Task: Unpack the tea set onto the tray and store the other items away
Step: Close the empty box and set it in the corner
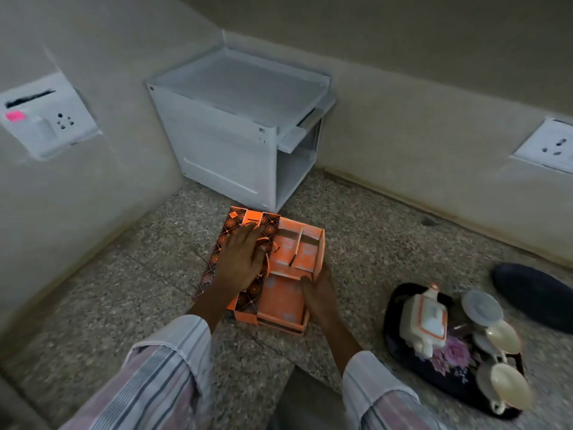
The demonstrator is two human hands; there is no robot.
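The white cabinet [229, 131] stands in the corner with its side open, a likely place for the box. On the floor [387, 249] in front of it lies the orange box [279, 274], emptied. The left hand [245, 259] lies flat on its patterned lid [235, 243], fingers straight. The right hand [319, 290] grips the box's near edge. The tray [400, 352] sits well to the right, with teapot [424, 321] and cups [502, 333] on it. If the box swings right when lifted, I think it could knock the cups.

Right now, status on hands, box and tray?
Left hand flat on box lid; right hand grips box, compartments empty. Teapot and cups on tray. Nothing in the way.
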